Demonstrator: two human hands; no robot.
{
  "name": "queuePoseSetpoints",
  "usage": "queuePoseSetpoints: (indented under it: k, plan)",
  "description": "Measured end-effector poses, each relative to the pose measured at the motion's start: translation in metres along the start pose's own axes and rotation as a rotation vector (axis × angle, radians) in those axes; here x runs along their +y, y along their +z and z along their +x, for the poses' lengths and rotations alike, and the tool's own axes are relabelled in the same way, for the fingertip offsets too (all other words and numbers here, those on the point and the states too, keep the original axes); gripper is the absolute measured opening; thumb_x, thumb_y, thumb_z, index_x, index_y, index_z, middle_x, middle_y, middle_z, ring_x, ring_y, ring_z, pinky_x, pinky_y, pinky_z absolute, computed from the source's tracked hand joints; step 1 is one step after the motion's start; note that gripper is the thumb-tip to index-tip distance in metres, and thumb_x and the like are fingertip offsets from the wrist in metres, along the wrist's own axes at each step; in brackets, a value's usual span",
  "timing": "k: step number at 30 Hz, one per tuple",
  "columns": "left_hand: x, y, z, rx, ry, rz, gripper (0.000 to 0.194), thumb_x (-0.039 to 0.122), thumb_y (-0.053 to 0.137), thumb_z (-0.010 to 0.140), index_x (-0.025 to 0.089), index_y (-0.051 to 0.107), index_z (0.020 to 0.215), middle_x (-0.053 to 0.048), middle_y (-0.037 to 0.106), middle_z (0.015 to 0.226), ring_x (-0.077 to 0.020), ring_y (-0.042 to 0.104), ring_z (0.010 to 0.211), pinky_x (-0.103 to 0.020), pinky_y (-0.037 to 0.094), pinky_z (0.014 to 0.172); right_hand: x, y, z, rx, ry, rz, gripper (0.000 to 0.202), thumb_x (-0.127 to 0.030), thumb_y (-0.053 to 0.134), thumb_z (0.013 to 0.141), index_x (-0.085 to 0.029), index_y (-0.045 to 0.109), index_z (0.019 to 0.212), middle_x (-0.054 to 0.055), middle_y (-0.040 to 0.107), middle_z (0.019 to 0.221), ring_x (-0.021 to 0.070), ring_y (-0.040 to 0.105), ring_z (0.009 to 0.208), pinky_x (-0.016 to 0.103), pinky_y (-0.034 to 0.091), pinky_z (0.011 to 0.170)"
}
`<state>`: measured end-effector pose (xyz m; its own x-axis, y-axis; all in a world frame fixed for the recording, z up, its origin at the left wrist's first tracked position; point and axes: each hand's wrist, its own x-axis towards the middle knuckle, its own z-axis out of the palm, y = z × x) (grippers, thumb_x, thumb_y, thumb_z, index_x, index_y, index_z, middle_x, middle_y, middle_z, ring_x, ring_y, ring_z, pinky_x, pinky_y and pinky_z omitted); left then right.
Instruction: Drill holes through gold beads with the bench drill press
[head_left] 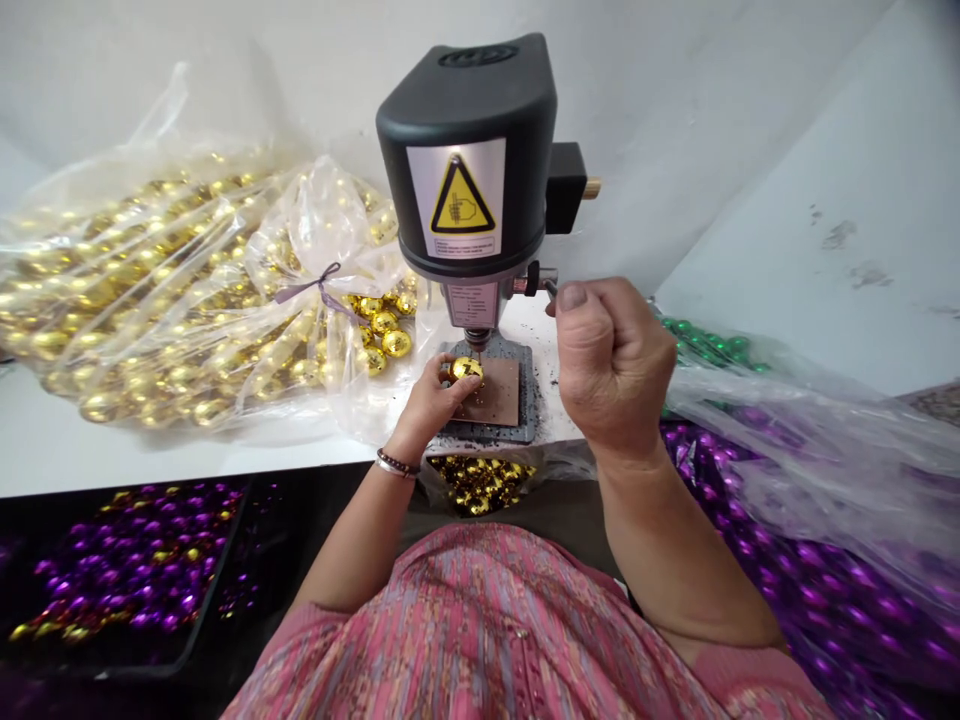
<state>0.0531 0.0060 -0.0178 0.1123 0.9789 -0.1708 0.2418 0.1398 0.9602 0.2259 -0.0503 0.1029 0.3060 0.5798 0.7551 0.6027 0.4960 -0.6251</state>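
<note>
Warning sticker (pixel 455 198): fine print too small to read
Lever (pixel 550 288): end hidden in right hand (pixel 613 360)
Gold ball (pixel 467 368): partly covered by left hand (pixel 436 397)
Drill bit (pixel 481 354): contact with gold ball unclear
Purple balls (pixel 825 575): blurred, cut off at right edge
Clear bag (pixel 150 290): cut at left

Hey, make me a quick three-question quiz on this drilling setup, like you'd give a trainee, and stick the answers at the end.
1. Multiple choice: what colour is the ball that the left hand holds under the drill press?
A) green
B) gold
C) purple

2. True or false: the right hand is closed on the lever at the side of the press.

3. Fill in the blank: the yellow warning sign on the front of the press has the shape of a ____.

Key: 1 B; 2 true; 3 triangle.
</note>
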Motion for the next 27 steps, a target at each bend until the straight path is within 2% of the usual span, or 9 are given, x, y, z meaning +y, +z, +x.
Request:
queuePoseSetpoints:
  k: [5,8,12,16,19,27]
  plan:
    - [-0.002,0.0,0.002,0.078,0.129,0.296,0.053,0.034,0.077,0.074,0.019,0.06,0.122,-0.003,0.07,0.099,-0.0164,0.064,0.082,-0.029,0.051,0.077,-0.007,-0.003,0.021,-0.028,0.027,-0.091,0.047,-0.048,0.04,0.098,-0.016,0.054,0.065,-0.003,0.049,0.058,0.0032,0.044,0.058,0.022,0.036,0.059]
    - [0.004,0.004,-0.001,0.044,0.159,0.406,0.057,0.031,0.076,0.075,0.018,0.061,0.129,-0.006,0.072,0.106,-0.0197,0.065,0.091,-0.032,0.051,0.085,-0.007,-0.002,0.028,-0.042,0.021,-0.074,0.048,-0.047,0.037,0.099,-0.016,0.053,0.066,-0.003,0.048,0.059,0.0031,0.044,0.059,0.022,0.038,0.06]
    - [0.011,0.009,-0.001,-0.004,0.155,0.482,0.064,0.026,0.076,0.075,0.015,0.06,0.136,-0.007,0.073,0.108,-0.0198,0.066,0.091,-0.032,0.051,0.088,-0.008,-0.001,0.027,-0.047,0.042,-0.062,0.047,-0.047,0.038,0.099,-0.017,0.052,0.066,-0.003,0.049,0.059,0.0031,0.044,0.059,0.023,0.038,0.06]
    - [0.014,0.01,-0.001,-0.061,0.182,0.48,0.065,0.024,0.076,0.076,0.016,0.06,0.138,-0.004,0.074,0.099,-0.0177,0.066,0.086,-0.029,0.051,0.085,-0.007,-0.004,0.02,-0.058,0.057,-0.04,0.044,-0.047,0.042,0.098,-0.017,0.055,0.068,-0.004,0.052,0.059,0.0038,0.047,0.059,0.023,0.037,0.059]
    - [0.013,0.01,-0.002,-0.075,0.198,0.464,0.063,0.025,0.075,0.077,0.016,0.06,0.138,-0.002,0.073,0.092,-0.0171,0.065,0.084,-0.028,0.051,0.083,-0.003,-0.005,0.009,-0.07,0.013,-0.006,0.037,-0.041,0.045,0.097,-0.018,0.059,0.072,-0.003,0.057,0.063,0.0038,0.05,0.061,0.022,0.039,0.06]
    - [0.011,0.012,-0.004,-0.046,0.181,0.482,0.064,0.024,0.075,0.078,0.016,0.059,0.139,-0.003,0.073,0.095,-0.0175,0.065,0.086,-0.029,0.051,0.087,0.016,-0.004,-0.021,-0.068,-0.13,-0.054,0.022,-0.025,0.05,0.094,-0.018,0.06,0.075,-0.003,0.06,0.067,0.005,0.051,0.06,0.022,0.039,0.059]
